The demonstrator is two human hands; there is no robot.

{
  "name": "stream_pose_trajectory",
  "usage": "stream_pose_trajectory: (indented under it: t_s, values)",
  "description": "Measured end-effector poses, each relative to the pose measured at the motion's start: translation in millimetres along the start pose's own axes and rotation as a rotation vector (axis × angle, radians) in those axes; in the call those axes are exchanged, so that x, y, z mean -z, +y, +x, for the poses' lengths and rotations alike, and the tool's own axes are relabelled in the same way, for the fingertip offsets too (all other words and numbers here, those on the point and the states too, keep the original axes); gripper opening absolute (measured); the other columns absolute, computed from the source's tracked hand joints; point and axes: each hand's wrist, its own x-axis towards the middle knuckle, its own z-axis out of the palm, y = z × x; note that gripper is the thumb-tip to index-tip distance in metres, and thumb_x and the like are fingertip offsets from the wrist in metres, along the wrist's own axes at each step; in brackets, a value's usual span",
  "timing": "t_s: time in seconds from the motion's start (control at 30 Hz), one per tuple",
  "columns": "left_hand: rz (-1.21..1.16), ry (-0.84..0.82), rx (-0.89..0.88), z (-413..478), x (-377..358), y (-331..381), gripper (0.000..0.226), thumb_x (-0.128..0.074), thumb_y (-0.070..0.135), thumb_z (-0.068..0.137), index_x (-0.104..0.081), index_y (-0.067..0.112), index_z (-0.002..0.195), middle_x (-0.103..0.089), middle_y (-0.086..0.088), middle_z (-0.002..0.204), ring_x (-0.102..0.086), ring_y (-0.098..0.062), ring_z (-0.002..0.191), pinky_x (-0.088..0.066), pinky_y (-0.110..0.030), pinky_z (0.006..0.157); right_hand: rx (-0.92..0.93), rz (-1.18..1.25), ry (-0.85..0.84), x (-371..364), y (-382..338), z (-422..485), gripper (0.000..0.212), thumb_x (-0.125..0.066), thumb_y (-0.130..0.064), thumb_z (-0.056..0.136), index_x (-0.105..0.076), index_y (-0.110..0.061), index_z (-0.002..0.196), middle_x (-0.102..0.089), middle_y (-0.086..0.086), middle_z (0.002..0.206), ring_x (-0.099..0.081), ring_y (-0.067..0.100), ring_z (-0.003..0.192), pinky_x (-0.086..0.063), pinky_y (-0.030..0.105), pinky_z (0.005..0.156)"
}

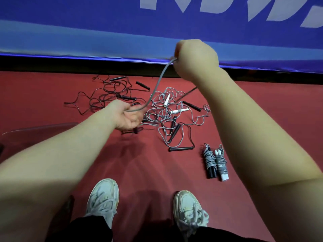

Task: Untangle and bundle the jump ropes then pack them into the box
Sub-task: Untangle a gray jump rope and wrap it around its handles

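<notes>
— Where is the rope that is being worked?
— A grey rope [158, 83] curves between both hands, up off the red floor [52, 88]. The left grip [127, 117] is curled round its lower end, low over the near left edge of the tangle [164, 117]. Something dark pokes out under the fist, too blurred to name. The right grip [195, 58] is raised farther off and to the right, fingers closed on the rope's upper end.
— And the other ropes?
— The tangle is grey cord with white handles [174, 111] and black handles among it. A looser heap of black ropes [108, 91] lies to its far left. Two wound bundles [209, 161] lie side by side, touching, near and right of the tangle.
— The box?
— A clear box [43, 125] shows faintly at the left, behind the left forearm. What is in it I cannot tell.
</notes>
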Motion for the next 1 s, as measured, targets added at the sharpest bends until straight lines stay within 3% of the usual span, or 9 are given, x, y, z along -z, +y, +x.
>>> stream_pose_trajectory:
  t_s: [0.1, 0.17, 0.27, 0.4, 0.57, 0.67, 0.77, 0.87, 1.0]
  values:
    - [-0.201, 0.031, -0.205, 6.0, 4.3, 15.4, 0.036, -0.021, 0.013, 0.102, -0.056, 0.009, 0.107, -0.073, -0.003, 0.077, -0.069, -0.019, 0.066, -0.050, -0.028, 0.068, -0.061, -0.063, -0.003, -1.6, 2.7, -0.7, 0.015, -0.047, -0.027, 0.097, -0.056, -0.014, 0.097, -0.046, 0.007, 0.085, -0.044, 0.029, 0.075, -0.032, 0.029, 0.061]
    - [0.022, -0.015, -0.333, 8.9, 7.6, 23.5, 0.038, -0.028, 0.004, 0.099, -0.051, 0.018, 0.126, -0.071, 0.004, 0.098, -0.065, -0.015, 0.091, -0.046, -0.033, 0.085, -0.010, 0.141, -0.028, 1.4, -1.9, -1.0, 0.032, -0.042, -0.040, 0.098, -0.049, -0.015, 0.079, -0.045, 0.005, 0.073, -0.044, 0.024, 0.066, -0.028, 0.027, 0.052]
    - [0.526, -0.215, -0.414, 9.1, 5.2, 13.9, 0.059, -0.032, -0.007, 0.089, -0.049, 0.031, 0.130, -0.060, 0.011, 0.123, -0.051, -0.005, 0.089, -0.038, -0.023, 0.076, 0.105, 0.663, -0.066, 9.4, -20.1, -6.2, 0.036, -0.044, -0.040, 0.098, -0.061, -0.017, 0.077, -0.039, -0.005, 0.058, -0.036, 0.004, 0.044, -0.025, 0.020, 0.046]
    - [0.786, -0.473, -0.304, 11.7, -8.4, -13.1, 0.062, -0.053, 0.002, 0.066, -0.058, 0.023, 0.124, -0.065, -0.004, 0.122, -0.056, -0.015, 0.116, -0.039, -0.021, 0.096, 0.124, 0.933, 0.051, 13.5, -38.2, -2.2, 0.024, -0.051, -0.033, 0.096, -0.065, -0.017, 0.084, -0.044, -0.016, 0.053, -0.039, -0.006, 0.035, -0.028, 0.011, 0.044]
    - [0.763, -0.552, -0.212, 10.3, -18.9, -28.7, 0.047, -0.047, 0.003, 0.062, -0.064, 0.011, 0.106, -0.069, -0.009, 0.087, -0.064, -0.023, 0.090, -0.045, -0.028, 0.096, 0.024, 1.177, 0.024, 3.4, -32.3, 5.1, 0.015, -0.056, -0.024, 0.093, -0.061, -0.015, 0.082, -0.046, -0.013, 0.057, -0.036, -0.002, 0.038, -0.029, 0.013, 0.041]
    - [0.787, -0.424, -0.171, 7.1, -19.7, -28.1, 0.018, -0.039, 0.003, 0.077, -0.056, 0.011, 0.074, -0.044, 0.001, 0.052, -0.047, -0.020, 0.061, -0.048, -0.033, 0.075, -0.045, 1.244, 0.009, -9.8, -18.6, 10.1, 0.010, -0.059, -0.018, 0.091, -0.058, -0.017, 0.081, -0.047, -0.011, 0.058, -0.037, 0.004, 0.043, -0.031, 0.017, 0.042]
    - [0.682, -0.341, -0.152, 5.6, -23.0, -22.4, 0.027, -0.025, -0.001, 0.084, -0.041, 0.014, 0.067, -0.034, 0.004, 0.048, -0.038, -0.015, 0.053, -0.053, -0.041, 0.066, -0.069, 1.220, -0.026, -27.9, -0.4, 12.9, 0.020, -0.063, -0.015, 0.087, -0.055, -0.019, 0.105, -0.054, -0.004, 0.082, -0.052, 0.003, 0.064, -0.041, 0.018, 0.062]
    - [0.490, -0.327, -0.162, -0.4, -31.2, -9.8, 0.030, -0.023, 0.001, 0.086, -0.039, 0.016, 0.066, -0.032, 0.003, 0.048, -0.037, -0.012, 0.047, -0.057, -0.049, 0.066, -0.058, 1.193, -0.250, -56.7, 27.7, 6.9, 0.057, -0.066, -0.028, 0.086, -0.035, -0.025, 0.135, -0.049, 0.006, 0.123, -0.054, 0.010, 0.103, -0.036, 0.025, 0.093]
    - [0.287, -0.317, -0.201, -10.8, -38.6, 8.7, 0.030, -0.020, 0.000, 0.086, -0.039, 0.015, 0.069, -0.031, 0.002, 0.049, -0.032, -0.012, 0.049, -0.047, -0.021, 0.044, -0.064, 1.021, -0.670, -105.5, 62.0, -15.3, 0.073, -0.056, -0.048, 0.083, -0.026, -0.024, 0.146, -0.043, -0.004, 0.135, -0.042, 0.008, 0.124, -0.031, 0.027, 0.103]
